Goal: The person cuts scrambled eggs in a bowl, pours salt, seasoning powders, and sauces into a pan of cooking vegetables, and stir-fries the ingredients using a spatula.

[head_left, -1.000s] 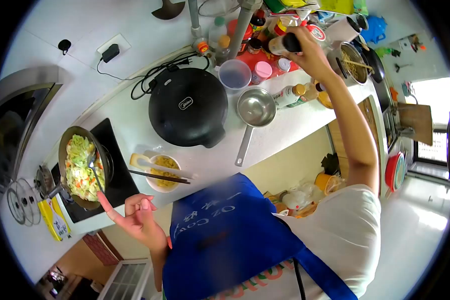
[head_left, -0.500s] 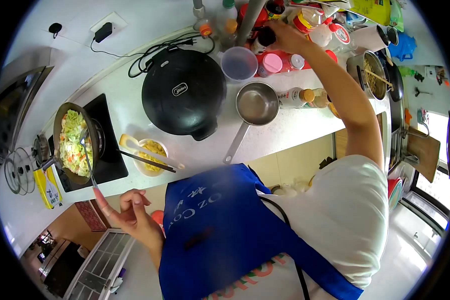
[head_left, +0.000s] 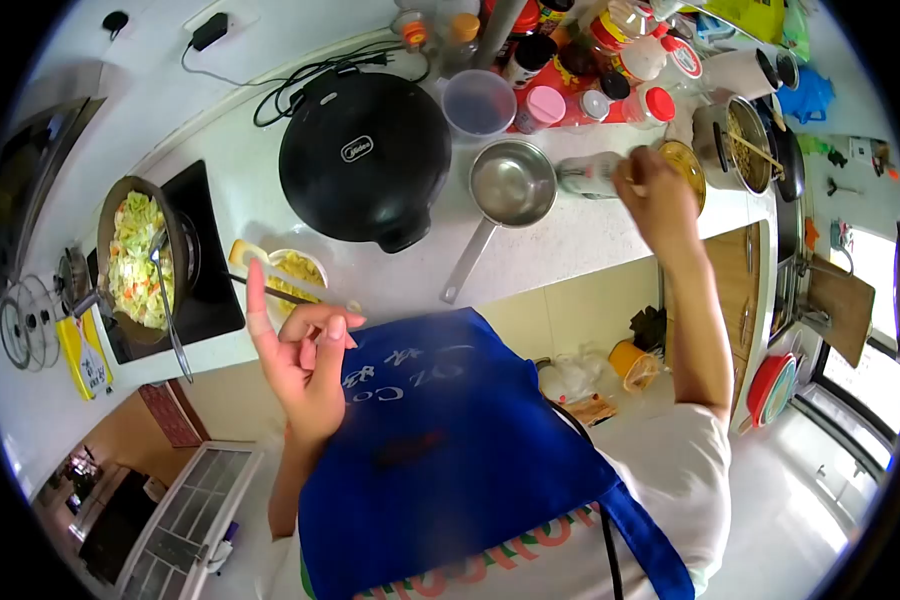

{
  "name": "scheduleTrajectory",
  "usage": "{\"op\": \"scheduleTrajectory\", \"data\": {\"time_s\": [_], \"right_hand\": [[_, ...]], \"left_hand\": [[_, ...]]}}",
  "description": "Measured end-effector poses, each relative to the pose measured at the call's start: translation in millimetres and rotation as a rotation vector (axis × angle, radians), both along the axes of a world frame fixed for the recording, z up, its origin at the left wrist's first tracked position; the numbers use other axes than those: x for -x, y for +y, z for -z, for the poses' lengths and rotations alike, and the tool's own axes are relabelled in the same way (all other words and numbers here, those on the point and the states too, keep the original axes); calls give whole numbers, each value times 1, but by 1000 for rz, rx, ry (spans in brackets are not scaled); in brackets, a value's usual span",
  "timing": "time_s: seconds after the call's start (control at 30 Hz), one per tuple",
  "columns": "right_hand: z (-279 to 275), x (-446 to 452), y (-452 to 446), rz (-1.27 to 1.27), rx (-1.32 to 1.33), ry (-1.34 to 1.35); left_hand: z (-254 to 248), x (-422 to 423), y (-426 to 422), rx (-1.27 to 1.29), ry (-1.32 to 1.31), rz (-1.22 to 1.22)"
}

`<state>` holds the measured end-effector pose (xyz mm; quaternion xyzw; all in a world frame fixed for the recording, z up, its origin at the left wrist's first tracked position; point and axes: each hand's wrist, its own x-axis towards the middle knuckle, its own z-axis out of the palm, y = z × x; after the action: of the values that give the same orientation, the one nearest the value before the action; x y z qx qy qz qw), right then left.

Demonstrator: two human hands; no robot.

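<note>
My right hand (head_left: 660, 205) is closed at the top of a seasoning bottle (head_left: 588, 175), its fingers covering the cap. My left hand (head_left: 305, 365) holds nothing: the index finger points up, the others are loosely bent. It is in front of a white bowl (head_left: 317, 272) of yellow food, with chopsticks and a pale-handled utensil across it. At the left, a pan (head_left: 173, 220) of chopped vegetables sits on a black cooktop (head_left: 215, 290), a metal spatula (head_left: 173, 338) leaning out of it. A small saucepan (head_left: 513, 185) stands left of the bottle.
A round black appliance (head_left: 360, 165) stands on the white counter (head_left: 560, 240). Behind the saucepan are a plastic tub (head_left: 478, 103) and jars, one with a black lid (head_left: 530, 60), another red-lidded (head_left: 655, 105). A pot (head_left: 720, 145) with chopsticks stands at the right.
My right hand has left the black-lidded jar among the condiments and come forward to the bottle. My left hand has moved off the spatula's handle end, to the right. The view has shifted slightly.
</note>
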<state>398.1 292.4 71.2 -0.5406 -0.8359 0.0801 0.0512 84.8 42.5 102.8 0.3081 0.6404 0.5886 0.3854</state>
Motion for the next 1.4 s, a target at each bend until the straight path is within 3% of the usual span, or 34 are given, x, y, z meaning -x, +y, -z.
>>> {"op": "scheduleTrajectory", "data": {"time_s": [0.07,0.2,0.27,0.37,0.4,0.57,0.7,0.83,1.0,1.07,1.23,1.27,1.33,1.4], "right_hand": [[-56,11,-19,2,-101,199],[-138,63,-77,-323,-106,178],[-147,102,-101,-751,66,410],[-154,155,-129,-844,76,505],[-156,175,-130,-926,95,464],[-174,292,-160,-1175,-9,214],[-166,398,-193,-1455,-138,341],[-164,479,-233,-1560,-185,405],[-153,536,-263,-1632,-126,475],[-154,548,-274,-1627,-112,465],[-150,582,-286,-1442,-621,437],[-156,585,-286,-1392,-528,325],[-131,589,-289,-1081,-392,567],[-103,592,-303,-781,221,645]], "left_hand": [[2,2,1,-21,54,75],[7,12,21,-206,415,423],[-12,28,30,-394,700,515],[-13,59,3,-527,682,538],[-13,73,-13,-377,617,587],[-12,157,-90,-228,666,435],[-6,225,-149,-208,661,299],[-4,286,-195,-229,669,230],[-2,346,-227,-275,744,299],[-2,366,-235,-128,749,365],[2,385,-239,-180,258,146],[6,384,-235,-237,124,75],[9,387,-226,-413,-94,-13],[13,396,-218,-516,-79,-81]]}}
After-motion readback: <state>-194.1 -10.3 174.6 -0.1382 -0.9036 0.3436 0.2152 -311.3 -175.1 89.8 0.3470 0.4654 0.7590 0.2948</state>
